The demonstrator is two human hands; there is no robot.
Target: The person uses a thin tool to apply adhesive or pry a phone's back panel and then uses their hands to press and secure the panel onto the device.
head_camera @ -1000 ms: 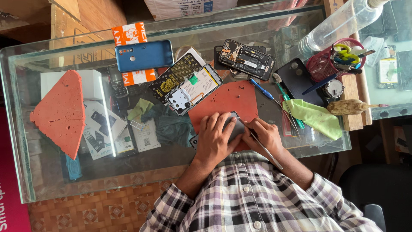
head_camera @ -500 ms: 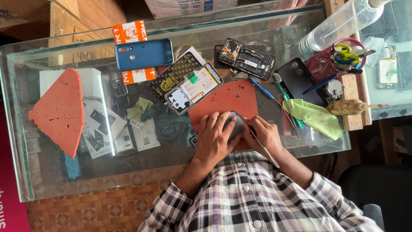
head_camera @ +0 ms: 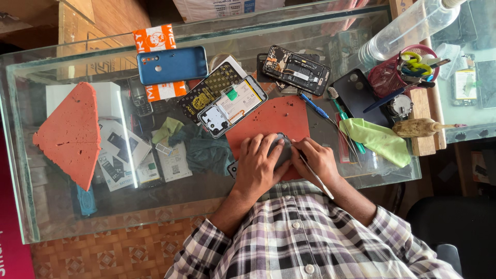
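— What do the hands have hold of?

— A dark phone (head_camera: pixel 281 150), lying on the red work mat (head_camera: pixel 268 121) at the near edge of the glass counter (head_camera: pixel 206 201). The left hand (head_camera: pixel 258 168) lies curled over its left part, fingers closed down on it. The right hand (head_camera: pixel 315 160) is closed around a thin metal tool (head_camera: pixel 314 175), with the tip meeting the phone's right edge.

— Which way does the phone point?

— Hard to say in full. Only a small dark patch shows between the two hands, plus a corner (head_camera: pixel 232 168) peeking out left of the left hand. From those two bits the long axis seems to run roughly left to right, tilted a little (the left end nearer the person). Which end is the top, I cannot tell.

— And the tool?

— It slants from the phone back toward the person's checked shirt (head_camera: pixel 310 237), its rear end over the shirt.

— What else is unclear?

— The phone's face is covered by fingers. Beyond the mat lie a white opened phone (head_camera: pixel 232 106), a blue phone back (head_camera: pixel 172 64) and a black opened phone (head_camera: pixel 295 70). To the right are a green cloth (head_camera: pixel 377 139) and a blue screwdriver (head_camera: pixel 316 107). Boxes under the glass are blurred by reflections.
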